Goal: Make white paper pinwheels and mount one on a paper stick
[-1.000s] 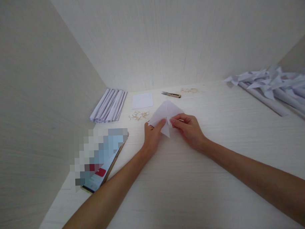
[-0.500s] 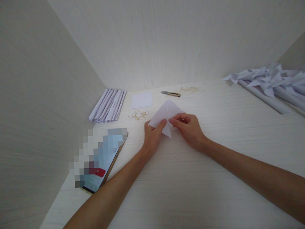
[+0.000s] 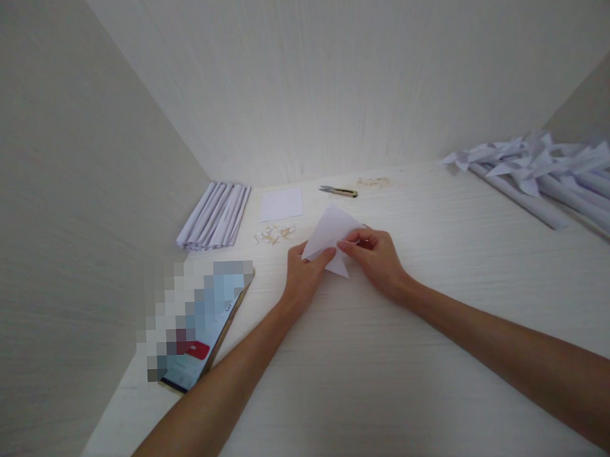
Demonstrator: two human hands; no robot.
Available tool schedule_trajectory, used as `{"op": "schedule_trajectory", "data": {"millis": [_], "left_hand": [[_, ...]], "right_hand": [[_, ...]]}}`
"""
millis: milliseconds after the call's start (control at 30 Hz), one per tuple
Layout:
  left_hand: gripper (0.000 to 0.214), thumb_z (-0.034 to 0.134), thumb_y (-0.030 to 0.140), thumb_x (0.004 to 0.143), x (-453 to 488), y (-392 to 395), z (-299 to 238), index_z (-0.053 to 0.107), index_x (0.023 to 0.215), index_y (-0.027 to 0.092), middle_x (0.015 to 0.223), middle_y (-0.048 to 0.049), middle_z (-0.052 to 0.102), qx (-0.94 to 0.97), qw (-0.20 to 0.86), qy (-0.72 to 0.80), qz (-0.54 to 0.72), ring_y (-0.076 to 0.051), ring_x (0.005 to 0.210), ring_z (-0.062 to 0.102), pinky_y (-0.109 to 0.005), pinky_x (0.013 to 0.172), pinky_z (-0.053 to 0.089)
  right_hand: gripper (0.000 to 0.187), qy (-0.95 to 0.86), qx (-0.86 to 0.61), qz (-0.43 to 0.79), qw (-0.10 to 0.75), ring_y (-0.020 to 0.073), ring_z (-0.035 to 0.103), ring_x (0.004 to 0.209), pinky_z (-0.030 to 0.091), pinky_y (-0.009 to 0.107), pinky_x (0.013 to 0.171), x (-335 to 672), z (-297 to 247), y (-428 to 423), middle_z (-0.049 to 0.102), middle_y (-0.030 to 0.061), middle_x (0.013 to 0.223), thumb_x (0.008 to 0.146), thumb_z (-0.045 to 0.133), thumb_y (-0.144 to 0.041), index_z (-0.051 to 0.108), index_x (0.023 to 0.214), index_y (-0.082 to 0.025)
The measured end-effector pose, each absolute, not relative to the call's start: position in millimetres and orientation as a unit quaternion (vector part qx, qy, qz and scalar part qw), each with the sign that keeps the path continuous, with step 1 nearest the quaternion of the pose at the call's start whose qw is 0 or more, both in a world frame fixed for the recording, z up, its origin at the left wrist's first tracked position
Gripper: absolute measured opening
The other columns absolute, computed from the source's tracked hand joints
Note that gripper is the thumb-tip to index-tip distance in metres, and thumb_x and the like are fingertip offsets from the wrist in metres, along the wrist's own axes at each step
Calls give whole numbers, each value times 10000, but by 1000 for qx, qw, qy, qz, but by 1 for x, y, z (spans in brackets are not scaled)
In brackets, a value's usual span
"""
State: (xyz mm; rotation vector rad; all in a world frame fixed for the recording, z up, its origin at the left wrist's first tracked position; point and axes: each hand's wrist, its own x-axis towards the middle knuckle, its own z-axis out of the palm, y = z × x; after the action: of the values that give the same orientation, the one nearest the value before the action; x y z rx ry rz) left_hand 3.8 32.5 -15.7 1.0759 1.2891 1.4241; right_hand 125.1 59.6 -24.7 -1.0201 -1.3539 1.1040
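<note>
A sheet of white paper [image 3: 332, 226] is held up between both hands, with a pointed flap hanging at its lower edge. My left hand [image 3: 306, 274] pinches the left side, thumb on top and fingers hidden behind. On the right side, my right hand [image 3: 375, 258] is closed on the paper, its thumb and index finger pressed near the middle. Beyond the hands lie a flat square of white paper [image 3: 281, 204], thread snips [image 3: 338, 191] and a scatter of small white-tipped sticks [image 3: 275, 234].
Rolled paper tubes [image 3: 214, 215] lie in a row by the left wall. A phone [image 3: 208, 332] rests beside my left forearm. Folded paper pinwheels on tubes [image 3: 533, 170] are piled at the far right. Small tan bits [image 3: 374, 182] lie near the back wall [image 3: 300, 89].
The held paper has tilted and turned slightly, and its hanging flap points a little farther right. Both hands keep their hold. The whole view has shifted slightly.
</note>
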Motion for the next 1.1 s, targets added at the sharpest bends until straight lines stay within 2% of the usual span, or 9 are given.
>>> {"op": "schedule_trajectory", "data": {"millis": [300,400,500,567,700,833,900,967,1100], "left_hand": [[133,599,247,600,-2,33,-11,652,655,138,573,6,605,468,528,458,541,-139,561,534,-270,604,418],[108,604,238,588,0,32,-8,640,607,138,535,17,580,469,493,503,533,-126,528,510,-250,554,400],[108,601,234,588,2,30,-6,634,585,131,521,16,567,480,435,560,516,-119,508,489,-231,500,373],[114,598,231,589,3,30,-6,635,585,124,519,12,565,488,406,584,506,-121,503,487,-229,482,366],[115,599,221,580,2,31,-7,642,592,115,518,4,571,495,383,599,500,-130,505,498,-230,474,370],[138,615,242,572,1,32,-11,649,616,115,532,6,588,466,393,590,530,-129,511,506,-230,477,380],[156,627,251,567,1,33,-13,654,639,115,567,-1,613,438,399,578,561,-130,534,521,-236,506,401],[168,639,255,563,1,34,-14,658,655,116,616,-15,641,412,409,557,594,-133,567,539,-245,548,422],[179,658,245,548,4,34,-12,667,682,127,677,-38,672,380,458,510,621,-145,607,571,-261,596,440]], "right_hand": [[138,-638,-450,367,505,106,421,521,344,262,493,130,-19,62,449,-19,563,598,581,-204,521,482,-163],[159,-674,-445,330,490,108,423,524,379,293,550,131,-15,59,434,-25,551,613,573,-181,509,467,-168],[183,-697,-435,303,483,97,421,509,404,347,676,130,-13,58,424,-41,531,616,579,-159,497,454,-173],[190,-705,-430,301,477,93,418,503,409,348,683,130,-13,58,419,-42,532,619,577,-151,493,451,-172],[181,-705,-425,322,468,98,414,508,381,270,511,129,-12,57,402,-26,564,634,570,-169,487,472,-168],[118,-672,-398,349,517,97,451,581,391,254,531,128,-13,55,455,-13,717,625,597,-185,482,651,-183],[295,-637,-388,387,542,99,478,627,403,254,561,127,-15,55,473,-17,806,597,629,-185,441,822,-213],[446,-606,-368,453,541,100,495,633,408,251,565,126,-16,55,479,-34,796,583,647,-195,368,927,-241],[432,-569,-321,566,503,104,504,592,410,250,548,124,-17,56,493,-62,668,607,644,-237,346,920,-243]]}}
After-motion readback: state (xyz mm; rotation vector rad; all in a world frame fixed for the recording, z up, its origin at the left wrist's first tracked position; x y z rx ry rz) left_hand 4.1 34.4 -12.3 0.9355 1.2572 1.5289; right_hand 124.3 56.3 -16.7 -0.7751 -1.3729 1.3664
